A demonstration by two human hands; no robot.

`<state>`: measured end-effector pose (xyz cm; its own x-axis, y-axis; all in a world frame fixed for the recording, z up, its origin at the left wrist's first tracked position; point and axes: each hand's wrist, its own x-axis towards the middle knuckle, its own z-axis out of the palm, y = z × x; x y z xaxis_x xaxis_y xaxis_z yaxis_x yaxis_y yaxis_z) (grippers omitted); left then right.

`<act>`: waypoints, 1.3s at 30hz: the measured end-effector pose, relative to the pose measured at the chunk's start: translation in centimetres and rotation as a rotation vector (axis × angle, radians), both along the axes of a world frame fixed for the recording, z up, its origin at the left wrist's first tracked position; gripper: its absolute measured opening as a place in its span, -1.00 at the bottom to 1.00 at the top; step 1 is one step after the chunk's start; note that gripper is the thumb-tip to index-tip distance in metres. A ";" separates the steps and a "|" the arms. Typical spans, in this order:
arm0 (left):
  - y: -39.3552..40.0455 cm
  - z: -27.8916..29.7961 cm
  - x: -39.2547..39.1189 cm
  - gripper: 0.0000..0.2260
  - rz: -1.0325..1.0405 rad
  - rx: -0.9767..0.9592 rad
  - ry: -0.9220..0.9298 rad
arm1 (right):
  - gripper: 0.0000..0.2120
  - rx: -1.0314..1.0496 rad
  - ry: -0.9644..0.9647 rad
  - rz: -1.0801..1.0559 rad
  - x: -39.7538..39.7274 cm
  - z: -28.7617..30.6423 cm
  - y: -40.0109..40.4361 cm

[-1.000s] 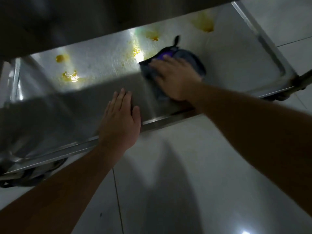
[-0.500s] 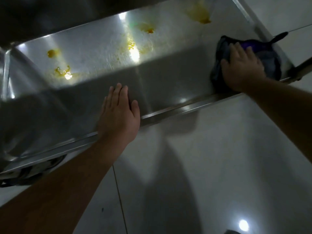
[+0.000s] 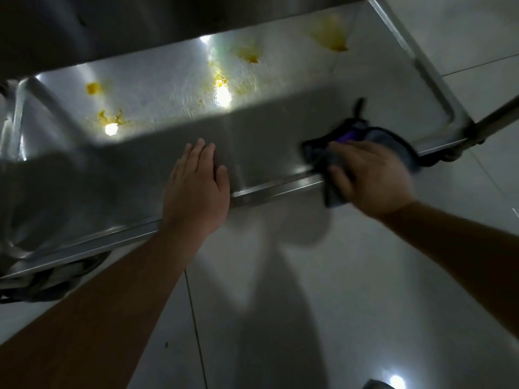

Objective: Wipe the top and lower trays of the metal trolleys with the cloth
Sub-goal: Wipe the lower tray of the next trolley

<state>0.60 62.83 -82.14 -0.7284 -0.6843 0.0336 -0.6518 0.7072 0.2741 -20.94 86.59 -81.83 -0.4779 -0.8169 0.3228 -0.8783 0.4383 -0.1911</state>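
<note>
A: Left hand (image 3: 196,189)?
B: Flat, fingers straight & together, pressing on near rim of shiny steel lower trolley tray (image 3: 275,190). Holding nothing.
A: Right hand (image 3: 368,175)?
B: At 3 o'clock from left. Blurred; spread over crumpled grey-and-purple cloth (image 3: 373,136), thumb tucked round its hanging corner.
A: Cloth where?
B: Draped over tray's near rim, by right corner.
A: Dirt?
B: Yellow smears (image 3: 111,117) at 11–12 o'clock, far half of tray.

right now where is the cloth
The cloth lies under the right hand at the near rim of the lower tray, toward its right end, draping over the edge.
</note>
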 end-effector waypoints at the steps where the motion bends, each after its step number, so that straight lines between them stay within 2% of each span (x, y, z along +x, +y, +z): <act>1: 0.0 0.0 0.0 -0.42 0.000 0.001 0.003 | -0.58 0.018 -0.002 -0.096 -1.9 0.1 1.8; 5: 0.1 0.1 0.0 -0.41 -0.001 0.006 0.002 | -0.51 0.149 -0.088 -0.584 -8.4 2.0 6.3; 7: 0.1 0.1 0.0 -0.43 0.004 0.005 0.000 | -0.46 0.147 -0.109 -0.697 -8.7 2.1 5.6; 9: 0.2 0.1 0.0 -0.43 0.001 0.010 -0.016 | -0.44 0.130 -0.101 -0.714 -7.5 1.5 4.6; 11: 0.3 0.1 -0.1 -0.45 -0.002 0.009 -0.033 | -0.47 0.083 -0.056 -0.607 -5.1 1.1 3.5; 16: 0.6 0.3 -0.2 -0.47 -0.001 -0.001 -0.034 | -0.67 -0.063 -0.109 -0.019 5.4 -0.1 -2.4; 18: 0.6 0.3 -0.1 -0.48 -0.008 0.000 -0.035 | -0.67 -0.027 -0.172 0.170 8.3 -0.5 -4.9; 20: 0.5 0.3 0.1 -0.48 -0.014 -0.002 -0.034 | -0.62 0.036 -0.214 0.263 8.8 -0.5 -5.8; 22: 0.4 0.3 0.1 -0.48 -0.019 0.001 -0.033 | -0.55 0.068 -0.172 0.261 7.1 -0.6 -5.0; 27: 0.2 0.3 -0.2 -0.35 -0.039 -0.010 -0.076 | -0.41 0.137 -0.055 -0.015 -2.0 -0.6 -0.9; 30: 0.2 0.3 -0.4 -0.34 -0.043 -0.024 -0.085 | -0.30 0.287 -0.192 -0.289 -9.5 0.1 0.7; 33: 0.4 0.5 -0.5 -0.36 -0.047 -0.033 -0.082 | -0.22 0.336 -0.296 -0.489 -15.5 0.3 1.7; 37: 0.4 0.6 -0.5 -0.41 -0.047 -0.037 -0.103 | -0.18 0.329 -0.333 -0.643 -16.0 -0.6 0.5; 39: 0.6 0.5 -0.4 -0.40 -0.037 -0.038 -0.105 | -0.14 0.344 -0.333 -0.634 -14.3 -1.1 -0.2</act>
